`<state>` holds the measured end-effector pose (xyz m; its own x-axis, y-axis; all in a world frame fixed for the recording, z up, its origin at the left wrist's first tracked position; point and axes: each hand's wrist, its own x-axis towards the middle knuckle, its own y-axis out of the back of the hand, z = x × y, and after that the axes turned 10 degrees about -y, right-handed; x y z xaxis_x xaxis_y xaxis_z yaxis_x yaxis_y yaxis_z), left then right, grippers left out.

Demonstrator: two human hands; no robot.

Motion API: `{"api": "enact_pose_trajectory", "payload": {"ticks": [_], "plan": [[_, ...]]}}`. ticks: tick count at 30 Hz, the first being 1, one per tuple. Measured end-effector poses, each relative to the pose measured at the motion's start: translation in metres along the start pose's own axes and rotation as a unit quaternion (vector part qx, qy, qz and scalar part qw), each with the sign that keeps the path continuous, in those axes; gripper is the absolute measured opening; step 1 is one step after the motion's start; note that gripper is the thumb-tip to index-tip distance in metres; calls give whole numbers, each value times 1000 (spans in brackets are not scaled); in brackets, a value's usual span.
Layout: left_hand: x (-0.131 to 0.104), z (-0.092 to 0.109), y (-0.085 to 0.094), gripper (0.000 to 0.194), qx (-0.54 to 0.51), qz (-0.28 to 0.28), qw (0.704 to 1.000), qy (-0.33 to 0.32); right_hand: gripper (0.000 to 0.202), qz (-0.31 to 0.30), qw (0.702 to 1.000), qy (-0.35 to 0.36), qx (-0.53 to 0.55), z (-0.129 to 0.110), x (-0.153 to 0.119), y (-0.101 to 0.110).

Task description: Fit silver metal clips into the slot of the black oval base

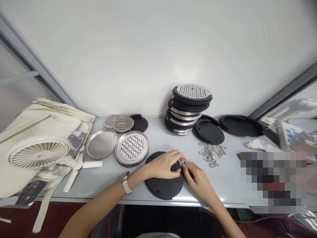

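My left hand (165, 165), with a watch on its wrist, is closed around a small black part (175, 166), whose exact kind I cannot make out. My right hand (194, 175) pinches a shiny metal wire piece (181, 162) at that part's right end. Under both hands a round black disc (165, 188) lies flat near the table's front edge; my left hand covers much of it. To the right is a loose pile of bent metal wire clips (212, 152). Left of the disc sits a stack of round metal grater plates (132, 147).
Plain metal discs (101, 143) and perforated discs (123, 124) lie to the left, by a white fan (41, 153) and a cream bag (29, 125). At the back stands a tall stack of black-rimmed graters (189, 107), with black round trays (210, 130) to its right.
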<state>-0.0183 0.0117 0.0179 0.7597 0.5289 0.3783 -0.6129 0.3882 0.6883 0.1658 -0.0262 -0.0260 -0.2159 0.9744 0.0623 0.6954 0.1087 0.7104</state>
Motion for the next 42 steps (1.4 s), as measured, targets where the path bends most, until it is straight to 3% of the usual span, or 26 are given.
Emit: {"api": "enact_pose_trajectory", "payload": {"ticks": [42], "plan": [[0, -5, 0, 34, -51, -10, 998, 27, 29, -4, 1000, -21, 19, -1, -2, 2]]}}
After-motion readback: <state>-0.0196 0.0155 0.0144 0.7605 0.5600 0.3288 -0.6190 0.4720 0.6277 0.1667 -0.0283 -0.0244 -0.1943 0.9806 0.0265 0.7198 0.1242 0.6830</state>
